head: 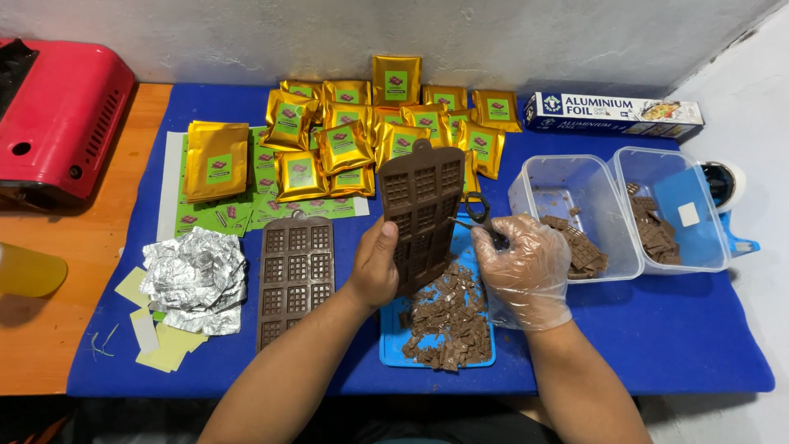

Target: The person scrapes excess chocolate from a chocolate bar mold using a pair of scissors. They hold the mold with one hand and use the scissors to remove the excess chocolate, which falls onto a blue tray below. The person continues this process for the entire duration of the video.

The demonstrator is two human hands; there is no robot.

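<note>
- Head view: the bare left hand [376, 267] is closed around a brown chocolate mould [421, 215], holding it tilted up above the blue tray [393, 339] of chocolate pieces [448, 316].
- Just right of that mould, the gloved right hand [524, 270] pinches small scissors [475, 212].
- Left of the tray lies a second mould [295, 275], with crumpled foil [196, 279] beyond it.

Brown gridded mould [423, 205], gold pouches [345, 148] (green labels), blue mat [674, 329].
</note>
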